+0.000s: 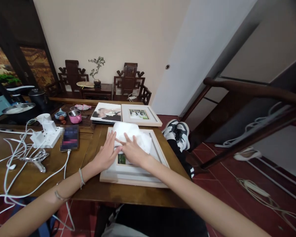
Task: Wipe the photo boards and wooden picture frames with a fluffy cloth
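A light wooden picture frame [135, 183] with a pale mat lies flat on the wooden table, and part of its small green photo shows below my right hand. Over the upper part of its face is spread a white cloth or paper wipe [124, 127]. My right hand [133, 149] rests on the wipe, fingers spread. Beside it, my left hand [108, 152] lies with fingers stretched out along the wipe's left edge, its thumb close to the right hand. Neither hand is closed around anything.
Behind lie a second framed photo [151, 117] and a photo panel [106, 113]. To the left are a phone [70, 138], a power strip [49, 135], tangled white cables and a pink mug [75, 117]. Another person's sneakers [182, 135] are beyond the table's right edge.
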`<state>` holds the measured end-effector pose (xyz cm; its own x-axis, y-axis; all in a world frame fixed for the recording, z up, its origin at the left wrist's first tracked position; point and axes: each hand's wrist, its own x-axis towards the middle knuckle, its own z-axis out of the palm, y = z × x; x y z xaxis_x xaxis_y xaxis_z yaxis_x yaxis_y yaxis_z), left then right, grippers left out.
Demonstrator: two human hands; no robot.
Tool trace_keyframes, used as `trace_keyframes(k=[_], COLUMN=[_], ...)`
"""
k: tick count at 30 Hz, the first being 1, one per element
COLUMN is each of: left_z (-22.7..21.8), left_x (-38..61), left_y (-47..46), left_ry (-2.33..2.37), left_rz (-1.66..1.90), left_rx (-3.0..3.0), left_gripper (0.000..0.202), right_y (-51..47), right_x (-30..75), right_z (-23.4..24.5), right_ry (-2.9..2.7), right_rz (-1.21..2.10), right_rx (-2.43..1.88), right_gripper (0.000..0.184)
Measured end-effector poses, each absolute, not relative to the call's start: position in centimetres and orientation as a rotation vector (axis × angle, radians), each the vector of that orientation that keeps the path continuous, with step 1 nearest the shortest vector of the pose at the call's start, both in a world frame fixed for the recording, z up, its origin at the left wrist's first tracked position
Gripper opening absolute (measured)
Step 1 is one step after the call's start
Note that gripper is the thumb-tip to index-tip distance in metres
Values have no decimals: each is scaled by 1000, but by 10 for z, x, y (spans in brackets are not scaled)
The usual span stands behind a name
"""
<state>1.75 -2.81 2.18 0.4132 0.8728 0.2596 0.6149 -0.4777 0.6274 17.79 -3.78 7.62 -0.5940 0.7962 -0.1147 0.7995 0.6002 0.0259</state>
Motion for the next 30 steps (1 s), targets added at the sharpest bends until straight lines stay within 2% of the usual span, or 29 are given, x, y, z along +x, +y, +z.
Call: trace_keyframes(k=[6,10,14,20,30], left_z=[18,11,6,9,12], left_x=[15,16,16,10,15], left_y=[-27,-26,-24,-19,-25], left_ry=[1345,1375,1381,1301,1342], left_rz=[859,830,858,909,763], left_rx=[2152,2245,2290,2315,2343], left_gripper=[60,52,46,47,43], right_y=[-111,-127,-128,-143,-151], right_x=[202,224,211,175,278], right_z=[103,118,122,112,107], right_ry=[2728,2675,2673,2715,2540], right_rz=[-423,-609,-650,-653,-502], right_rx=[1130,1122,1117,1254,1498], right_gripper=[81,82,77,67,77])
